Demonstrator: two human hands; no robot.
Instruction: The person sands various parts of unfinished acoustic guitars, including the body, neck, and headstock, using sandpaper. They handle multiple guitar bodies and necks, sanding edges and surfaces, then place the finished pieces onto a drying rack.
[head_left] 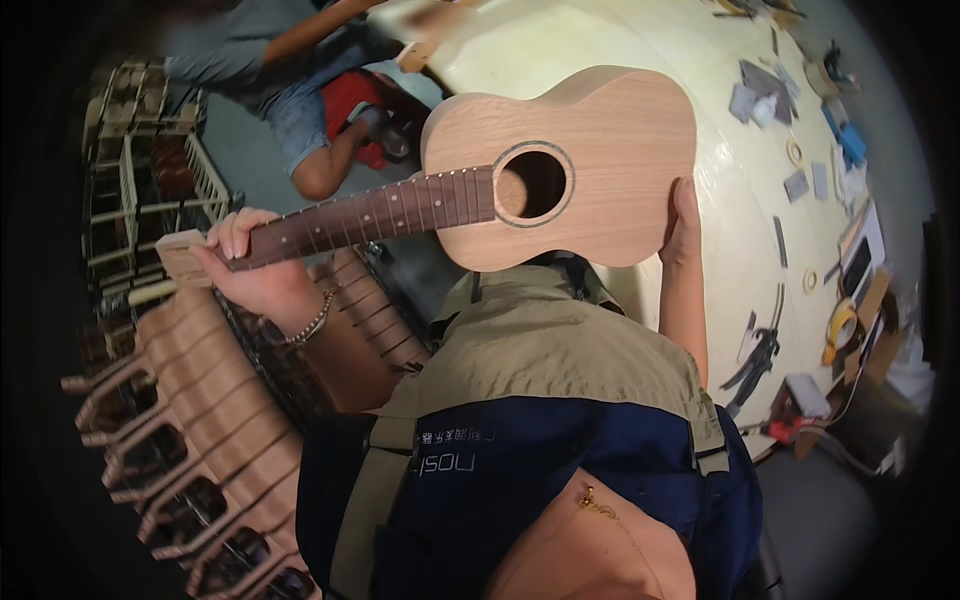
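An unfinished ukulele [630,170] is held up across the upper middle of the frame, its soundboard facing the camera and its neck slanting down to the left; no strings or bridge show. The left hand [260,275] is wrapped around the fretboard [380,212] just beside the headstock [185,258]. The right hand [682,225] cups the rounded end of the body, most of its fingers hidden behind; how firmly it presses cannot be told.

The right-hand support looks like the weaker one: if that palm slides on the smooth bare wood, the body could drop and swing about the neck, perhaps knocking the edge of the pale counter [740,270]. The headstock points toward the rack [130,190] at the left and the row of wooden instruments [215,380] at lower left, so a careless turn could dent it. The beaded bracelet [318,322] could scratch raw wood if that wrist rolls inward. A seated co-worker [300,120] is near, upper left.
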